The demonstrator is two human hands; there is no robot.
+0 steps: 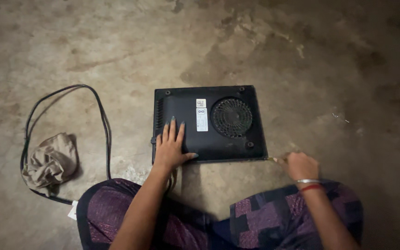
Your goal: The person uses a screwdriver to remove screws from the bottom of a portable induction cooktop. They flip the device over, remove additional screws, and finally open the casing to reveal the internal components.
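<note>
1. The concrete floor (302,55) is filling the view, stained and mottled, with the person's legs in purple patterned cloth (255,217) sitting crossed at 6 o'clock.
2. The black flat appliance (186,139) is lying upside down at the centre of the view, its round fan grille (231,117) facing up toward 3 o'clock of the casing and a white label (202,119) sitting just beside the grille at its 9 o'clock.
3. The black power cord (102,115) is looping across the floor at 9 o'clock of the appliance.
4. A crumpled beige cloth (51,159) is lying inside the loop, at 8 o'clock.
5. The left hand (171,147) is resting open, palm down, fingers spread, on the casing's 7 o'clock corner.
6. The right hand (302,165) is closing around a thin tool (273,159), whose tip is touching the casing's 5 o'clock corner.
</note>
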